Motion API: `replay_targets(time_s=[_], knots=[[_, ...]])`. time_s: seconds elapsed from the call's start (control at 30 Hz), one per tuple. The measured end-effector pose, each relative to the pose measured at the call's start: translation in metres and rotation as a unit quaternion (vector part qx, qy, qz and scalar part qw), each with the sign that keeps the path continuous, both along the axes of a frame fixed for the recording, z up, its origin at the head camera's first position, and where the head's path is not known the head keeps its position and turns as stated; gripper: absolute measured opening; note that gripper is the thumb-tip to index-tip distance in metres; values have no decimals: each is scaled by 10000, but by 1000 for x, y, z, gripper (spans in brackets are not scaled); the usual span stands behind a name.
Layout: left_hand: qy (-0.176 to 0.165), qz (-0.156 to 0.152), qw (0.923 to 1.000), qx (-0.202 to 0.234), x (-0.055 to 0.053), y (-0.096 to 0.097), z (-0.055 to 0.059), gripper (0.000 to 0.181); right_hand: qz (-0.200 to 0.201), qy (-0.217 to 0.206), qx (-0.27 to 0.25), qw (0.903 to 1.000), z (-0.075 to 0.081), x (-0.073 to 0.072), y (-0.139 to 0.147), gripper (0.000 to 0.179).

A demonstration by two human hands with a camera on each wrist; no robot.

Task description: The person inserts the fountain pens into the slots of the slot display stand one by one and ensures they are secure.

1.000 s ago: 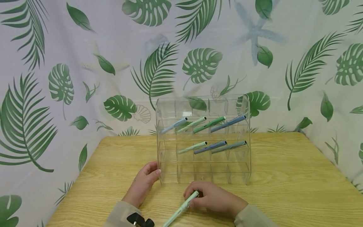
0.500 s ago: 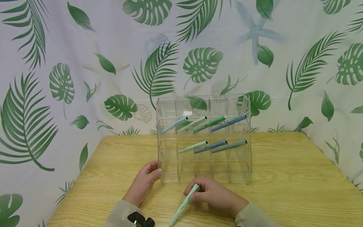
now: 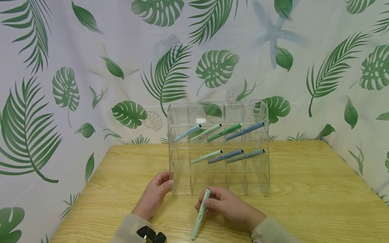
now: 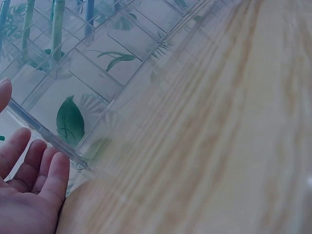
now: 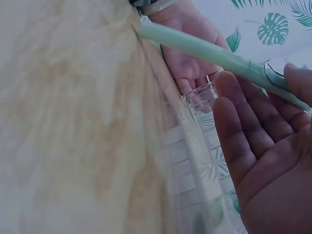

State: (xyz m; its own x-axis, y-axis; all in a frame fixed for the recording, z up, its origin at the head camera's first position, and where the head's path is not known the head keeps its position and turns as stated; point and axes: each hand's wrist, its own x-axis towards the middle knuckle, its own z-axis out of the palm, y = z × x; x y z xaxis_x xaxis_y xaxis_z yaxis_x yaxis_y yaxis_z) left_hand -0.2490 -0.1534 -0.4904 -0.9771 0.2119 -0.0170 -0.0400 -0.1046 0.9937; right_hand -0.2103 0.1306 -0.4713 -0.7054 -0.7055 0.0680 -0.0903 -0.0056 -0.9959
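Observation:
A pale green pen (image 3: 199,219) with a metal clip is pinched near its capped end by my right hand (image 3: 228,204). It slants down toward me, in front of the clear rack (image 3: 218,172). In the right wrist view the pen (image 5: 195,46) lies between the thumb and fingers, its far end pointing away from the palm. My left hand (image 3: 155,192) rests at the rack's lower left side, thumb tip on the front edge. In the left wrist view the left hand's fingers (image 4: 56,175) are loosely bent beside the clear side panel (image 4: 48,134).
Four-pen upper row aside, several pens lean in the rack: light blue (image 3: 186,133), pale green (image 3: 206,132), green (image 3: 225,132) and blue (image 3: 244,131). Lower down are pale green (image 3: 206,156), blue (image 3: 225,157) and grey-green (image 3: 245,156) pens. A leaf-print cloth hangs behind the wooden table (image 3: 319,189).
My right hand has raised the pen's capped end toward the rack and swung its lower end rightward, so it stands steeper. The left hand and the rack have stayed in place.

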Motion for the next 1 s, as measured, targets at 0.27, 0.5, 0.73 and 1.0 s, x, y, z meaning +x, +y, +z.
replay_targets(time_s=[0.27,0.5,0.73,1.0], knots=[[-29,-75,9999,89,0,0,0,45,-188,77,-93,9998,10,2,1,36],[-26,-45,10000,45,0,0,1,44,-334,16,-114,9994,16,1,1,32],[-49,-84,9999,86,-1,1,2,44,-546,326,-50,9980,26,2,0,37],[-25,-64,10000,53,0,1,2,45,-1228,496,-247,9909,41,3,-5,33]])
